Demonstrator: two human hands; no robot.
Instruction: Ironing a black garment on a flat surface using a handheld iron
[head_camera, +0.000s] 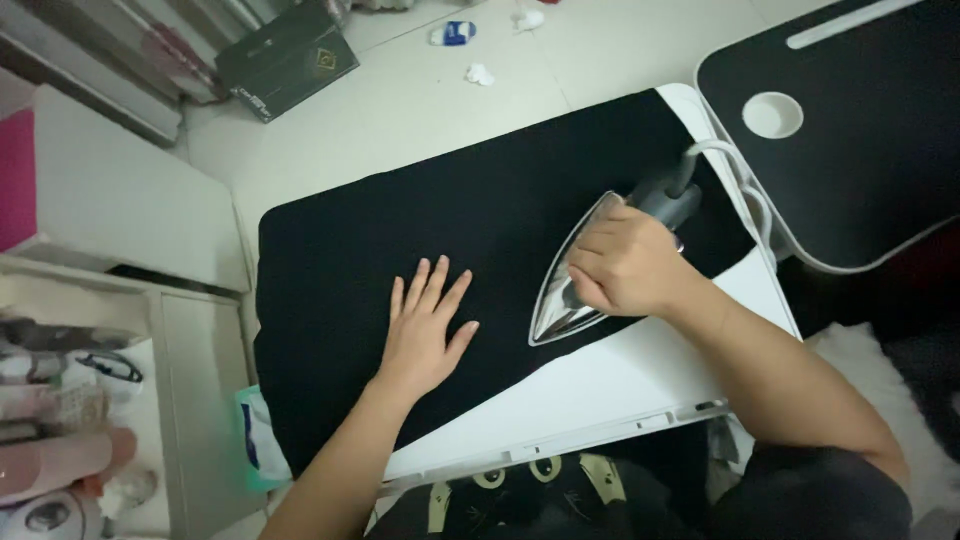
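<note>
A black cloth (400, 220) lies spread over a white board (620, 380). My left hand (425, 325) rests flat on the cloth, fingers spread, pressing it down near the front edge. My right hand (625, 265) grips the handle of a grey clothes iron (580, 270) with a shiny soleplate, its tip pointing toward me at the cloth's near edge. The iron's white cord (745, 180) loops off to the right side of the board.
A black lap table (850, 130) with a white round cup hole stands at the right. A dark box (285, 60) and small white bits lie on the floor behind. White shelves (120, 210) with bottles and bags stand at the left.
</note>
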